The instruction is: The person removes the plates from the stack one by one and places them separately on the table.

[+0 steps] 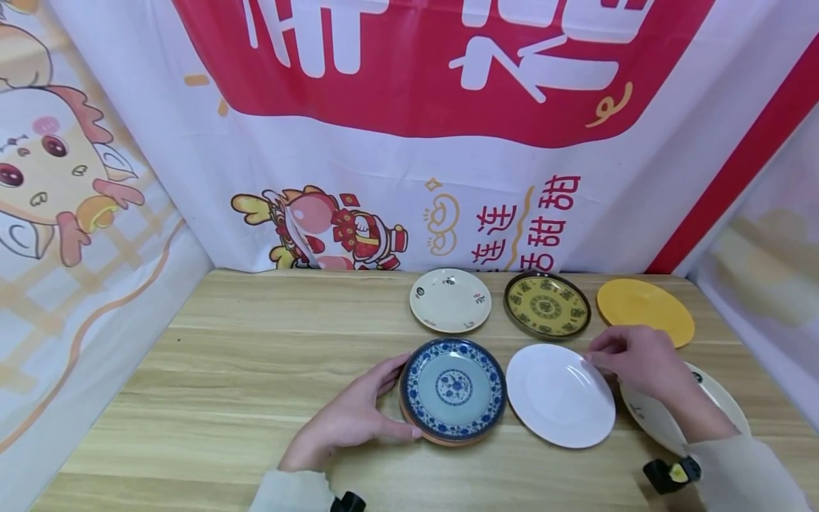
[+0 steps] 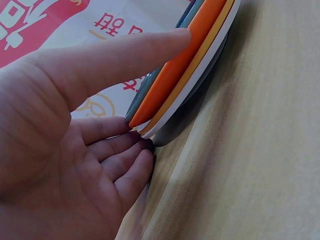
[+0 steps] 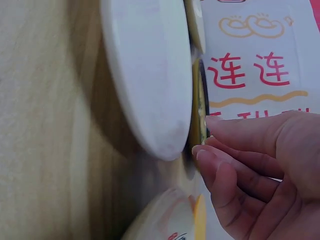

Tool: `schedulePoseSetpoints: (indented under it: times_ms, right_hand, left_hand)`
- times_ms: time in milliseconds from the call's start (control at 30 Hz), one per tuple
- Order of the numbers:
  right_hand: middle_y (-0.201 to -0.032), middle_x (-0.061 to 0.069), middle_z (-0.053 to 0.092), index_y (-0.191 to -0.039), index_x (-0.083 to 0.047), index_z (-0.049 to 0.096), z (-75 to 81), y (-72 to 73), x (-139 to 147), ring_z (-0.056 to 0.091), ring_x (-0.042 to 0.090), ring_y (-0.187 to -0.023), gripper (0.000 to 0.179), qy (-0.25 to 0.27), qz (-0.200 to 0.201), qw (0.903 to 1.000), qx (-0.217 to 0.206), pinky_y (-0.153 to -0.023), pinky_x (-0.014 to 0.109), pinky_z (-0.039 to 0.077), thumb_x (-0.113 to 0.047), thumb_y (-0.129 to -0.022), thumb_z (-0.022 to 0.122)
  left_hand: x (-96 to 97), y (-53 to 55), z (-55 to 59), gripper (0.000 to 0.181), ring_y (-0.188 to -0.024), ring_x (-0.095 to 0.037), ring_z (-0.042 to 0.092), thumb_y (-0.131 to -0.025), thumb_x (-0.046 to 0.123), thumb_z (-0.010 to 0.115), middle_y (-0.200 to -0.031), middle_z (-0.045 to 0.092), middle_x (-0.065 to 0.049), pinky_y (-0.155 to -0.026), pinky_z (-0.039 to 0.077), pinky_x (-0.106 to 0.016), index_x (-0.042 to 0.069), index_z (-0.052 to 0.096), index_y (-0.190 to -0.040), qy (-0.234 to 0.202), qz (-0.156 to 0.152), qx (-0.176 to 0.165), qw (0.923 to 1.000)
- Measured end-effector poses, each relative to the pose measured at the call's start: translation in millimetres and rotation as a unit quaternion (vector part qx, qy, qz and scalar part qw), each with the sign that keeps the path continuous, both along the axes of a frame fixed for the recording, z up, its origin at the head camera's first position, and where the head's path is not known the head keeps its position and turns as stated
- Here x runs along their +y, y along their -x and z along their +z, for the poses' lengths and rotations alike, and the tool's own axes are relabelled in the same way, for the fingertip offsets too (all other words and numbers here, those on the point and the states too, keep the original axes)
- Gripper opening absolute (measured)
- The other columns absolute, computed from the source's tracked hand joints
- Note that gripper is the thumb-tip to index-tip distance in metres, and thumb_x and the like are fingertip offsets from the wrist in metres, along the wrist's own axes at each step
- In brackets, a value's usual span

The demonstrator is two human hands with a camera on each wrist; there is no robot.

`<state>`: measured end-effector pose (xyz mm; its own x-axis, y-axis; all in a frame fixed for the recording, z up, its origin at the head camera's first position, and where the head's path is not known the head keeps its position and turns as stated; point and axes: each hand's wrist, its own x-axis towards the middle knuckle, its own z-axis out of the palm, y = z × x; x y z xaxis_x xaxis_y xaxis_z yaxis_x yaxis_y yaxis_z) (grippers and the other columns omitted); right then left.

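A stack of plates (image 1: 453, 387) sits at the table's middle, topped by a blue-and-white patterned plate. Orange, yellow and white rims (image 2: 200, 75) show below it in the left wrist view. My left hand (image 1: 361, 409) holds the stack's left side, thumb at the near edge and fingertips at the far side. Just right of the stack lies a plain white plate (image 1: 560, 395). Over that plate's right edge is my right hand (image 1: 640, 359). In the right wrist view its fingers (image 3: 222, 185) are loosely bent, thumb near the index fingertip, with a gap from the white plate.
Behind stand a cream plate (image 1: 451, 300), a dark-rimmed olive patterned plate (image 1: 547, 306) and a yellow plate (image 1: 646, 311). Another cream plate (image 1: 719, 405) lies partly under the right forearm. Printed cloth (image 1: 384, 163) hangs along the table's back and sides.
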<state>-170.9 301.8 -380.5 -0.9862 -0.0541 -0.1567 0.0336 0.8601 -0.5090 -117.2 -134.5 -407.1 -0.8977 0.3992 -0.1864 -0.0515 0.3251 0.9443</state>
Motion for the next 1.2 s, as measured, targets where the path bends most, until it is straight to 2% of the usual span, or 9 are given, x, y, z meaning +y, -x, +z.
schedulePoseSetpoints:
  times_ms: [200, 300, 400, 500, 633, 733, 833, 1000, 1200]
  right_hand:
    - [-0.092, 0.004, 0.077, -0.108, -0.009, 0.081, 12.3, -6.2, -16.0, 0.065, 0.019, -0.077, 0.020, 0.007, 0.006, 0.9991, 0.041, -0.060, 0.027, 0.057, -0.025, -0.096, 0.081]
    - [-0.091, 0.001, 0.077, -0.107, -0.012, 0.081, 17.0, -9.9, -27.9, 0.064, 0.018, -0.080, 0.020, 0.015, 0.028, 0.9974, 0.065, -0.060, 0.025, 0.054, -0.028, -0.094, 0.084]
    - [-0.095, -0.001, 0.078, -0.112, -0.011, 0.081, 18.8, -13.0, -40.0, 0.067, 0.017, -0.087, 0.029, 0.023, 0.068, 0.9939, 0.083, -0.068, 0.025, 0.057, -0.031, -0.092, 0.086]
    - [-0.107, 0.002, 0.080, -0.122, -0.010, 0.078, 17.9, -16.7, -52.0, 0.072, 0.020, -0.099, 0.043, 0.035, 0.110, 0.9891, 0.092, -0.080, 0.034, 0.064, -0.036, -0.089, 0.089]
    - [-0.131, 0.009, 0.076, -0.137, -0.011, 0.072, 12.7, -24.2, -67.4, 0.070, 0.034, -0.119, 0.068, 0.048, 0.144, 0.9845, 0.088, -0.096, 0.055, 0.063, -0.047, -0.083, 0.092]
    - [-0.147, 0.013, 0.068, -0.145, -0.013, 0.066, 4.1, -28.5, -76.0, 0.061, 0.044, -0.135, 0.086, 0.052, 0.160, 0.9814, 0.093, -0.108, 0.068, 0.054, -0.054, -0.075, 0.095]
    - [-0.158, 0.018, 0.057, -0.151, -0.014, 0.061, -5.9, -30.0, -81.9, 0.047, 0.049, -0.148, 0.101, 0.058, 0.172, 0.9786, 0.096, -0.114, 0.078, 0.043, -0.060, -0.068, 0.097]
    - [-0.164, 0.020, 0.048, -0.156, -0.013, 0.056, -16.2, -31.8, -90.5, 0.033, 0.051, -0.155, 0.114, 0.071, 0.192, 0.9749, 0.088, -0.115, 0.083, 0.036, -0.063, -0.063, 0.098]
    - [-0.172, 0.020, 0.034, -0.163, -0.017, 0.047, -18.5, -35.2, -101.3, 0.029, 0.049, -0.158, 0.122, 0.070, 0.181, 0.9805, 0.027, -0.120, 0.080, 0.033, -0.066, -0.062, 0.097]
  left_hand:
    - [-0.5, 0.1, 0.0, 0.109, -0.161, -0.041, 0.036, -0.073, 0.015, 0.099, -0.172, 0.041, -0.011, -0.135, 0.021, -0.063, 0.015, 0.041, -0.166, 0.002, 0.000, 0.001, 1.0000]
    - [-0.7, 0.2, -0.4, 0.109, -0.160, -0.041, 0.036, -0.073, 0.015, 0.099, -0.172, 0.041, -0.011, -0.135, 0.021, -0.063, 0.015, 0.041, -0.166, 0.004, 0.001, 0.002, 1.0000]
    - [-0.9, 0.4, -0.9, 0.110, -0.160, -0.041, 0.036, -0.072, 0.016, 0.099, -0.172, 0.042, -0.011, -0.135, 0.021, -0.062, 0.015, 0.041, -0.166, 0.005, 0.002, 0.003, 1.0000]
    - [-0.9, 0.6, -1.1, 0.110, -0.160, -0.041, 0.036, -0.073, 0.016, 0.099, -0.172, 0.041, -0.011, -0.135, 0.022, -0.062, 0.015, 0.041, -0.166, 0.006, 0.001, 0.004, 1.0000]
    - [-0.9, 1.0, -1.4, 0.109, -0.161, -0.040, 0.036, -0.073, 0.016, 0.099, -0.172, 0.041, -0.011, -0.135, 0.022, -0.062, 0.016, 0.041, -0.165, 0.003, -0.002, 0.005, 1.0000]
    - [-0.8, 1.3, -2.2, 0.108, -0.161, -0.040, 0.036, -0.074, 0.016, 0.099, -0.172, 0.041, -0.011, -0.135, 0.022, -0.062, 0.016, 0.041, -0.165, 0.003, -0.004, 0.005, 1.0000]
    - [-0.8, 1.3, -3.3, 0.109, -0.161, -0.040, 0.036, -0.073, 0.017, 0.099, -0.172, 0.041, -0.011, -0.135, 0.022, -0.062, 0.016, 0.041, -0.166, 0.003, -0.004, 0.006, 1.0000]
    - [-1.0, 1.2, -4.0, 0.109, -0.161, -0.041, 0.036, -0.074, 0.017, 0.099, -0.173, 0.041, -0.011, -0.135, 0.022, -0.062, 0.016, 0.041, -0.166, 0.003, -0.004, 0.005, 1.0000]
    - [-1.1, 1.2, -3.7, 0.108, -0.160, -0.041, 0.037, -0.074, 0.018, 0.098, -0.172, 0.041, -0.011, -0.134, 0.023, -0.062, 0.016, 0.041, -0.166, 0.006, -0.003, 0.007, 0.9999]
